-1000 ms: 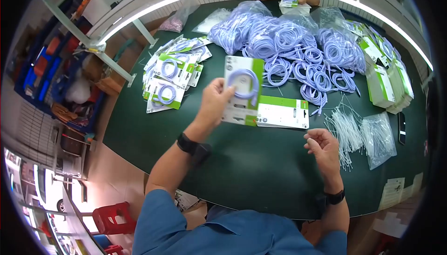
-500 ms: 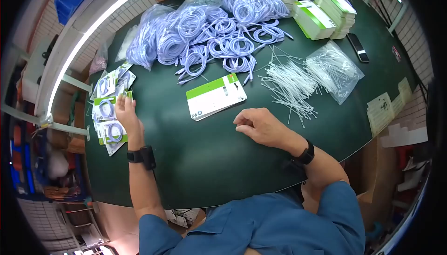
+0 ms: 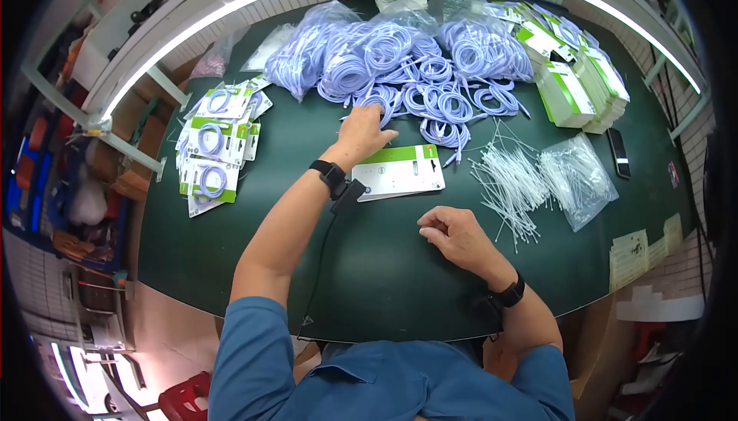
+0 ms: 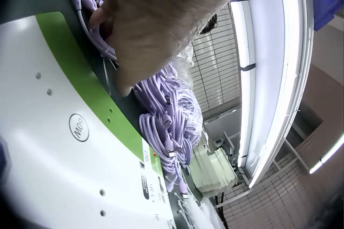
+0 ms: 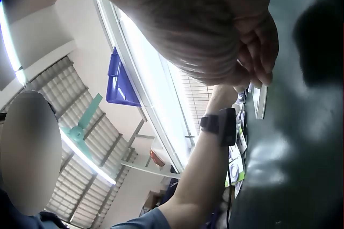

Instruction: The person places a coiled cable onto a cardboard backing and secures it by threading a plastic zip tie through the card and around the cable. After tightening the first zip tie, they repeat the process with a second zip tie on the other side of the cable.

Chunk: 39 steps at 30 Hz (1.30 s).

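Two hands and one card stack (image 3: pixel 403 171), white and green, which we take as landmark. Left hand (image 3: pixel 361 135): just beyond the card stack's far-left corner, back uppermost, thumb standing apart, fingers reaching down to a purple cable coil (image 3: pixel 397 106); we cannot tell whether they have hold of it. Right hand (image 3: pixel 460 238): on the card stack's near side, toward its right end, fingers loosely bent, holding nothing that we can see. Cable pile (image 3: pixel 388 48): beyond the card stack. Carded cables (image 3: pixel 209 140): well left of it. White cable ties (image 3: pixel 507 179): near, to its right. Green tabletop (image 3: pixel 369 267): broad stretch from card stack to near edge; another toward the carded cables. Hidden: left fingertips and part of the coil, in the head view. Cut off: card stack, in the left wrist view.
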Each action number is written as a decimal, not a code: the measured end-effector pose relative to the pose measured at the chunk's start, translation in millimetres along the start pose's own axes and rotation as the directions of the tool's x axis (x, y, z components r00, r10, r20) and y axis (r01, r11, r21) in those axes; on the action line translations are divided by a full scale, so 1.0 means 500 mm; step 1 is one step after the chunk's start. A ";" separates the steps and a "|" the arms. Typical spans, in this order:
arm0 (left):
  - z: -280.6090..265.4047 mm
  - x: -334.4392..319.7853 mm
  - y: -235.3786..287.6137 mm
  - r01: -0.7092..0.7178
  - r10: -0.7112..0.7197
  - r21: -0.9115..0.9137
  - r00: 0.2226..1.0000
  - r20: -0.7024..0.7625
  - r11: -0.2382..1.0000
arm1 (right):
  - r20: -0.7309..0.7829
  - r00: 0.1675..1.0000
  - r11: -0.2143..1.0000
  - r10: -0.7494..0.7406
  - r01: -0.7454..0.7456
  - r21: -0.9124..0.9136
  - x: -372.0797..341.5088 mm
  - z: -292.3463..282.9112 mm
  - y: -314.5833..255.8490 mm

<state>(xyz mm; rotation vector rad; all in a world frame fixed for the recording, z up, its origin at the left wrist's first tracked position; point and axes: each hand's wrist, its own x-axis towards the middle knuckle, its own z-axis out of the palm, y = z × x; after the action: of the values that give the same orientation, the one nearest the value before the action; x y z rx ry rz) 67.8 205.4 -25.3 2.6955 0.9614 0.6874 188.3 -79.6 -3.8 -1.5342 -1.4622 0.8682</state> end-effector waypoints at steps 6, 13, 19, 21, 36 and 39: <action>0.020 0.014 -0.051 0.037 -0.050 0.170 0.996 0.072 0.985 | -0.011 0.999 0.999 -0.041 0.041 0.029 0.002 0.012 0.014; -0.092 -0.003 0.016 0.047 -0.072 -0.068 0.899 -0.433 0.997 | -0.117 0.983 0.977 0.139 -0.117 0.178 -0.007 0.015 -0.009; -0.039 -0.139 0.205 -0.114 0.168 0.128 0.784 -0.598 0.985 | -0.099 0.988 0.944 0.115 -0.077 0.322 0.018 0.019 0.041; -0.039 -0.195 0.240 -0.085 0.100 0.052 0.868 -0.486 0.995 | 0.031 0.999 0.926 -0.011 -0.002 0.379 0.042 -0.008 0.080; -0.096 -0.274 0.272 -0.580 0.288 -0.256 0.681 -0.673 0.773 | -0.235 0.969 0.715 -0.072 0.214 0.666 -0.044 0.016 0.086; -0.132 -0.248 0.282 -0.633 0.350 -0.323 0.704 -0.618 0.703 | -0.222 0.949 0.876 -0.223 0.295 0.381 -0.051 0.013 0.035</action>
<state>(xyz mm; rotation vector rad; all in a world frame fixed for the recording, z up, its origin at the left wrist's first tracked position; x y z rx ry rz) 28.4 19.9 34.3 2.2838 -0.0053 1.5880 187.9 -104.2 -23.9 -1.0423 -1.2295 0.7972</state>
